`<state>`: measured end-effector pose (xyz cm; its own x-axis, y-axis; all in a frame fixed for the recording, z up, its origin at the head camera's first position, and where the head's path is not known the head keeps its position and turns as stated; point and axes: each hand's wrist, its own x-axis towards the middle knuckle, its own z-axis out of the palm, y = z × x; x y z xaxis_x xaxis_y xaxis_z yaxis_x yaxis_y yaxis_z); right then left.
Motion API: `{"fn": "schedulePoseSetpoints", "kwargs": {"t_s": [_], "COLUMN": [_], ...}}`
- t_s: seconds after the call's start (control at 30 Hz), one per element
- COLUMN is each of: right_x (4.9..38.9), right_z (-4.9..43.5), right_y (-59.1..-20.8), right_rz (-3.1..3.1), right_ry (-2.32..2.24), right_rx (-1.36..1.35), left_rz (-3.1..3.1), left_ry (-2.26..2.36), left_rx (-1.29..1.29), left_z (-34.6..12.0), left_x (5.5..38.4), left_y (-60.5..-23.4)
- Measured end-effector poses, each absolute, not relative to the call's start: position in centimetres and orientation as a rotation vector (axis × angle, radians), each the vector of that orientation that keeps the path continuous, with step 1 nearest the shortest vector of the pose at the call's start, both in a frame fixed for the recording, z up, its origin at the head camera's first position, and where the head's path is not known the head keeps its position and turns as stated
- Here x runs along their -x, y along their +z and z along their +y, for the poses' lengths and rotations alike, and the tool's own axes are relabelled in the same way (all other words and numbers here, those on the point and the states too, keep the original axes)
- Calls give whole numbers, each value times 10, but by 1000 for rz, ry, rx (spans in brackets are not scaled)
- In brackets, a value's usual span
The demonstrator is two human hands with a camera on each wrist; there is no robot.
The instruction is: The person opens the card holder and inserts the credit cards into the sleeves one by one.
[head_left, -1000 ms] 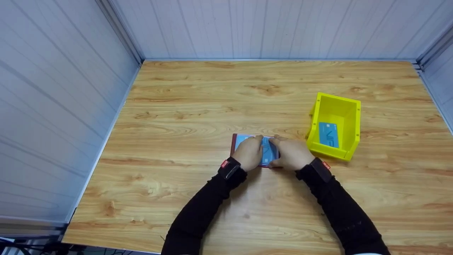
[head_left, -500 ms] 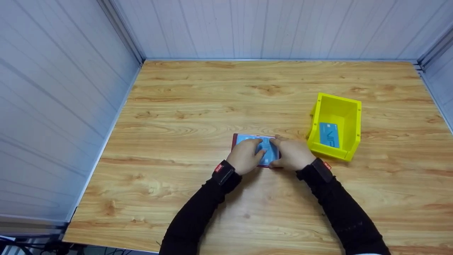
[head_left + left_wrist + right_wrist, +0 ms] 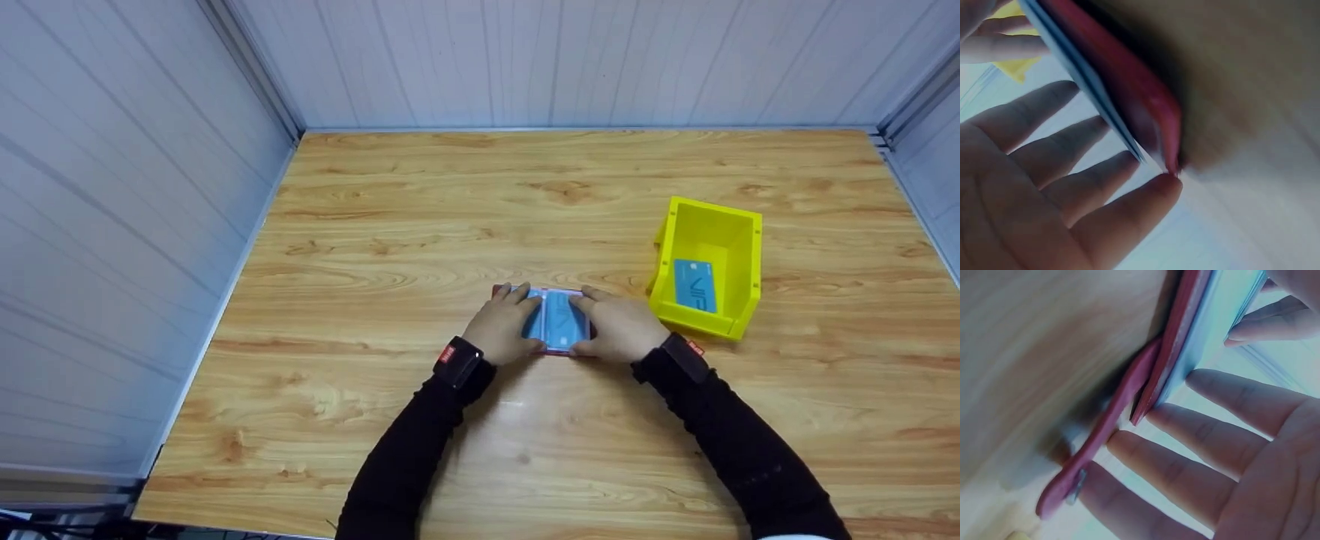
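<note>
A red card wallet (image 3: 544, 331) lies spread on the table, with light-blue leaves and clear sleeves inside. On its right half shows a blue card (image 3: 566, 324). My left hand (image 3: 499, 330) rests over the left half, its fingers nearly straight. In the left wrist view its fingertips (image 3: 1165, 183) meet the edges of the red cover (image 3: 1154, 101) and leaves. My right hand (image 3: 619, 326) touches the right side, fingers extended and thumb near the lower edge. The right wrist view shows the wallet's red strap (image 3: 1114, 413) with a metal snap (image 3: 1076, 488) beside its fingers.
A yellow bin (image 3: 757, 259) stands to the right of my right hand, with a blue VIP card (image 3: 695, 285) in it. The wood-grain table (image 3: 420, 202) is bounded by pale panel walls (image 3: 570, 64) at the back and sides.
My left hand has slid left from the wallet's middle to its left half, and its fingers have spread, uncovering the fold. The right hand keeps its place at the right side.
</note>
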<state>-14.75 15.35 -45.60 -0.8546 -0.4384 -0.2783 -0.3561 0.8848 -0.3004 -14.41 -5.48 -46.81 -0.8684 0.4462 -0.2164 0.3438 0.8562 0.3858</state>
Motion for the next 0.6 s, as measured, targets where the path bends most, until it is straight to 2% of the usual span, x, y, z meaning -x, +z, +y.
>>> {"fn": "schedulePoseSetpoints", "kwargs": {"t_s": [0.3,0.6], "right_x": [151,181], "right_z": [185,245], "right_y": [-423,-389], "right_rz": [3068,3036], "right_ry": [-694,-831], "right_rx": [717,125], "left_rz": [2767,2767], "left_ry": [485,506], "left_rx": [-601,-618], "left_z": [-54,-54], "left_x": [145,144], "left_y": [-470,-470]}}
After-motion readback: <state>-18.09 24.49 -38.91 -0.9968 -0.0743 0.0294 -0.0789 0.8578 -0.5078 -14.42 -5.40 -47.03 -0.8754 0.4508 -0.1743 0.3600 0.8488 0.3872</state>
